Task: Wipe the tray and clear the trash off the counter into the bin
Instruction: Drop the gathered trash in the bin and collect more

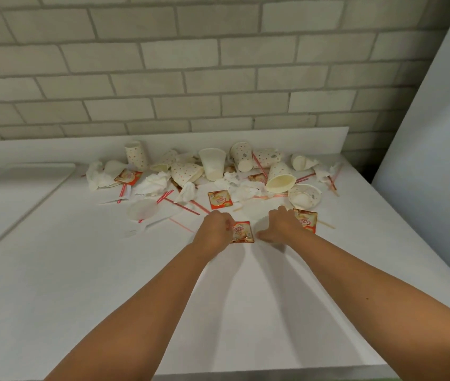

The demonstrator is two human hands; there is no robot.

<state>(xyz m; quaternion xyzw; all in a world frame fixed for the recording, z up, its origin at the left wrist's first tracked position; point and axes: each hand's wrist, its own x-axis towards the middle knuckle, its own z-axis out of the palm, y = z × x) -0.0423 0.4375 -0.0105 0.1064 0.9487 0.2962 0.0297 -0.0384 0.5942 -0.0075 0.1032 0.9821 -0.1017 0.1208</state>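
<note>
1. On the white counter (218, 298), just in front of the trash heap (218, 171): left hand (214, 229) pinching the left edge of a red sachet (242, 232), fingers curled onto it.
2. Just beside, to the right: right hand (281, 224) lowered at the left edge of a second sachet (306, 220), thumb out toward the first. Fingertips hidden, so no telling whether gripping or merely touching.
3. Along the brick wall (218, 78): paper cups (278, 177), crumpled napkins (155, 182), striped straws (182, 206) and a third sachet (219, 199), all yet to clear.
4. At far left: white tray (26, 193), well apart from the heap and apparently not yet wiped. Bin out of view.
5. Probable step in hand: picking up the loose, flat sachets nearest the front.
6. To do it well: lift each sachet by an edge or corner rather than pressing it flat against the smooth top. Pass both into one hand to free the other.
7. Keep torn ends upward against spilled residue.
8. For the heap: nest the cups, tuck napkins and straws inside, and carry fewer loads.
</note>
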